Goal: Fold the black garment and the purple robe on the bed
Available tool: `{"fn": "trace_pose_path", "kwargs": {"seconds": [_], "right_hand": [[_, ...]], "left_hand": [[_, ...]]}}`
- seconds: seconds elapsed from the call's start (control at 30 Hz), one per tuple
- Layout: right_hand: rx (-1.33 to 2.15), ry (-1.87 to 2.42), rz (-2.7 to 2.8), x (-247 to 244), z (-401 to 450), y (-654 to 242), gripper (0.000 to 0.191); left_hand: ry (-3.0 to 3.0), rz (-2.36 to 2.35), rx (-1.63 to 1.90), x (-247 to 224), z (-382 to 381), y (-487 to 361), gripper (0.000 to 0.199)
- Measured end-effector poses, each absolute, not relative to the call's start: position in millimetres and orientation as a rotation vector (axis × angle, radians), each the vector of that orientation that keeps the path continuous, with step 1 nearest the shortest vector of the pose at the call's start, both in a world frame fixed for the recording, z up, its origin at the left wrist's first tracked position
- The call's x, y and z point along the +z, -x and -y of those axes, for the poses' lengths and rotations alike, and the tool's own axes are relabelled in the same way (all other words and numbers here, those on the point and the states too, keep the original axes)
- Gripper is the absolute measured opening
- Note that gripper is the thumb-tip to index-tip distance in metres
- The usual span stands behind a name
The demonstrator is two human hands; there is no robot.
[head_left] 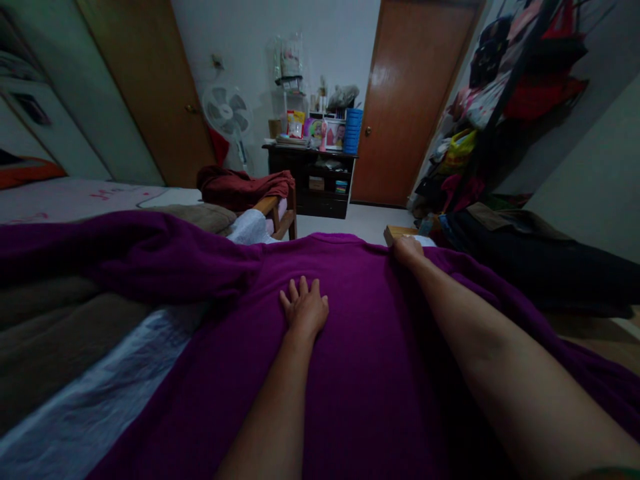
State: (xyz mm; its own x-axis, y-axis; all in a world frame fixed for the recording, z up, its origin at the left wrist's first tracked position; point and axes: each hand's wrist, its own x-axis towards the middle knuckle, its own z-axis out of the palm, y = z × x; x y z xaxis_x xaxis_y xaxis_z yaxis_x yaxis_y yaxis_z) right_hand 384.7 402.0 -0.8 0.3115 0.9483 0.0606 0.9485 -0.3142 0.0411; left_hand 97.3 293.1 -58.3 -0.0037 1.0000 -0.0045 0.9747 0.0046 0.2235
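A purple long-sleeved sweater (360, 347) lies spread in front of me, its neckline at the far end. One sleeve stretches out to the left and the other falls away to the right. My left hand (306, 308) rests flat on the upper body of the sweater with its fingers spread. At the right shoulder seam, my right hand (407, 251) is closed on the sweater's edge, its fingers partly hidden by the back of the hand. The right side of the sweater, under my right forearm, is in deep shadow.
Left of the sweater are a brown blanket (60, 333) and a pale blue sheet (115, 373). A dark red cloth (245, 188) hangs over a wooden bed end. Dark clothes (540, 260) lie at right. A fan (227, 110), black cabinet (307, 180) and door (413, 100) stand behind.
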Motion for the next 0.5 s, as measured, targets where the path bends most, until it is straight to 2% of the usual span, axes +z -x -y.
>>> {"fn": "trace_pose_path", "kwargs": {"seconds": [0.2, 0.5], "right_hand": [[-0.293, 2.525, 1.775, -15.5, -393.9, -377.2, 0.044], [-0.484, 2.46, 1.685, -36.2, -390.9, -357.1, 0.043]], "left_hand": [[-2.101, -2.087, 0.255, -57.3, -292.7, -96.6, 0.056], [-2.101, -2.097, 0.272, -59.1, -293.4, -97.1, 0.056]]}}
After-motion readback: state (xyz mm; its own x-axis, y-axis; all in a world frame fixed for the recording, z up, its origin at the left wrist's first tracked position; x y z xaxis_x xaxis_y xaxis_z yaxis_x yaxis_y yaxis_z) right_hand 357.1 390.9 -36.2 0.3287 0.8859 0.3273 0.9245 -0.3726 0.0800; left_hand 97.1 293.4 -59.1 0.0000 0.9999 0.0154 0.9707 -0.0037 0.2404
